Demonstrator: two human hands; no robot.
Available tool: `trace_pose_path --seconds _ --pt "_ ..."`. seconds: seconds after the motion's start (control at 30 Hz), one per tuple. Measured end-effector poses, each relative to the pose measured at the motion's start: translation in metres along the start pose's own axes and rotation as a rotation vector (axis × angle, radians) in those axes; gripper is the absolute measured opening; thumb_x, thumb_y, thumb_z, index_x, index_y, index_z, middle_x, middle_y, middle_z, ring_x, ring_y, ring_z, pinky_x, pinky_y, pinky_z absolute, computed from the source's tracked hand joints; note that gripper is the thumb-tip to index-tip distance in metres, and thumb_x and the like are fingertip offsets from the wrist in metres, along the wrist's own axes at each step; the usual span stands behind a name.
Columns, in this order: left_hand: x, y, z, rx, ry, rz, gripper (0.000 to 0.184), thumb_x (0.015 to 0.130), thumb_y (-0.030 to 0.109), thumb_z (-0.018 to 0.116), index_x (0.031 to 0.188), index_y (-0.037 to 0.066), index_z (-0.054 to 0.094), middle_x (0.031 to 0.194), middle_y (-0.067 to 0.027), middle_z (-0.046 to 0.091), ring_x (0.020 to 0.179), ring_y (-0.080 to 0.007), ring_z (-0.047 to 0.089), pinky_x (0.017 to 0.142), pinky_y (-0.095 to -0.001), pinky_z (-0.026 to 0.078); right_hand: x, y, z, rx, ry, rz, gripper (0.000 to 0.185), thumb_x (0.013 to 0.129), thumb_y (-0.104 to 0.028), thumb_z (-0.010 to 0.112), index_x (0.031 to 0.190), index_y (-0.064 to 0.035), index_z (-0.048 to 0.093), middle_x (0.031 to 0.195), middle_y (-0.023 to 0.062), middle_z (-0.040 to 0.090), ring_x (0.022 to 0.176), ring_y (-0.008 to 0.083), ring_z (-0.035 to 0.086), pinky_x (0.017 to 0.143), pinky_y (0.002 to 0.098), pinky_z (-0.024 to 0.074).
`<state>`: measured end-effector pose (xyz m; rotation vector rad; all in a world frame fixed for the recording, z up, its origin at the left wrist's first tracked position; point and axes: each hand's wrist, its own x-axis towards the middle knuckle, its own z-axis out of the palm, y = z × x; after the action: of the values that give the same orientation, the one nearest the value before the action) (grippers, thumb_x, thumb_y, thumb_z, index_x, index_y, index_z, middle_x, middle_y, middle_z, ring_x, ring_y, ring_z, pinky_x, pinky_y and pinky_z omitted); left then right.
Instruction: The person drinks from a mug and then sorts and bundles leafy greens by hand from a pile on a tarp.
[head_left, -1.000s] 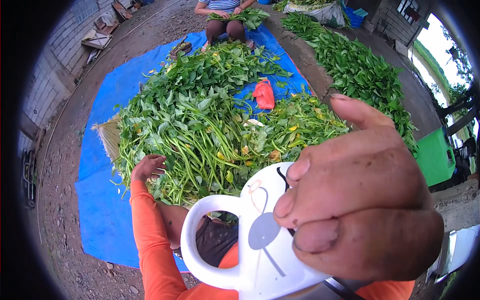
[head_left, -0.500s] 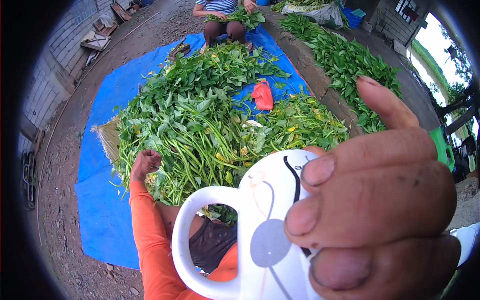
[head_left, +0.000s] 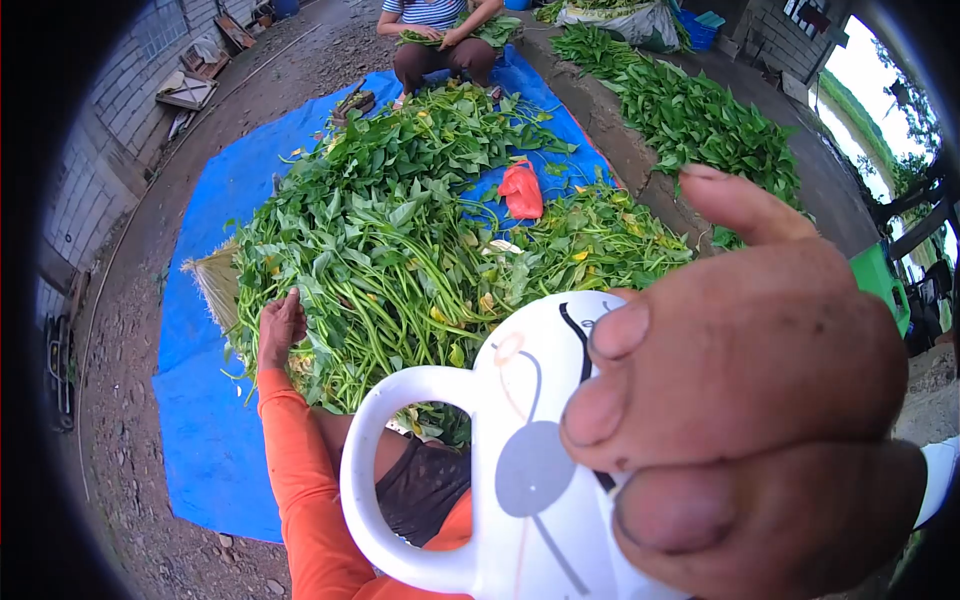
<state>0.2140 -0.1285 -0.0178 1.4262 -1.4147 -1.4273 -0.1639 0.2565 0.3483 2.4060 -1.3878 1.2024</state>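
At lower centre, white mug (head_left: 500,440), grey oval (head_left: 534,469), black curve (head_left: 577,335), looped handle (head_left: 357,480).

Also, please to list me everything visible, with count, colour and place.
Mug: one, white, front centre
Tarp: one, blue, on ground
Leafy heap: one, green, on tarp
Bag: one, red, on tarp
Bristly bundle: one, tan, tarp's left edge
Leafy row: one, green, right of tarp
Sack: one, white, top right
Object: one, green, far right
Seated person: one, blue-white top, beyond heap
Left hand: one, orange sleeve, by heap
Right hand: one, bare, on mug
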Motion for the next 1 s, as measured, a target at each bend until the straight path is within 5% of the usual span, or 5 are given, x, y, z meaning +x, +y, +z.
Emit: trace_pose_path --seconds 0.17,0.23,0.37,0.83,1.0 --pt "-0.007 0.011 0.003 0.148 0.092 0.020 0.054 0.101 0.055 0.069 0.069 0.016 0.051 0.059 0.0041 0.049 0.044 -0.0078 0.039 0.042 -0.0267 0.028 -0.008 0.024 0.011 0.235 -0.054 -0.002 0.018 0.093 -0.021 0.079 0.092 -0.0043 0.072 0.093 0.0113 0.075 0.090 0.0259 0.072 0.095 0.0495 0.0562" --pt "-0.009 0.008 -0.005 0.145 0.131 0.025 0.054 0.102 0.054 0.069 0.067 0.019 0.048 0.057 0.0059 0.044 0.044 -0.0076 0.035 0.042 -0.0289 0.024 -0.026 0.050 0.022 0.441 -0.081 -0.078 0.043 0.088 -0.023 0.084 0.116 0.0064 0.068 0.107 0.0188 0.072 0.100 0.0348 0.071 0.094 0.0497 0.0562" --pt "0.010 -0.003 -0.007 0.103 0.155 0.010 0.055 0.101 0.056 0.069 0.066 0.022 0.042 0.053 0.0070 0.038 0.041 -0.0076 0.031 0.041 -0.0298 0.019 -0.071 0.072 0.038 0.472 -0.107 0.052 0.084 0.071 -0.020 0.094 0.140 0.0025 0.052 0.130 0.0182 0.061 0.117 0.0388 0.064 0.096 0.0480 0.0536" --pt "0.007 0.011 -0.004 0.127 0.169 -0.054 0.047 0.096 0.052 0.075 0.069 0.022 0.051 0.056 0.0107 0.039 0.043 -0.0048 0.031 0.042 -0.0266 0.020 -0.123 0.092 0.040 0.267 -0.060 0.302 0.088 0.059 -0.025 0.096 0.134 -0.0052 0.055 0.119 0.0121 0.064 0.108 0.0340 0.069 0.088 0.0442 0.0550" --pt "-0.011 0.010 0.007 0.179 -0.102 -0.250 0.034 0.094 0.050 0.076 0.099 0.017 0.069 0.078 0.0060 0.062 0.063 -0.0073 0.055 0.056 -0.0251 0.039 -0.125 0.089 0.037 0.289 -0.024 0.301 0.082 0.061 -0.024 0.095 0.132 -0.0062 0.057 0.120 0.0122 0.064 0.110 0.0333 0.069 0.089 0.0441 0.0549"
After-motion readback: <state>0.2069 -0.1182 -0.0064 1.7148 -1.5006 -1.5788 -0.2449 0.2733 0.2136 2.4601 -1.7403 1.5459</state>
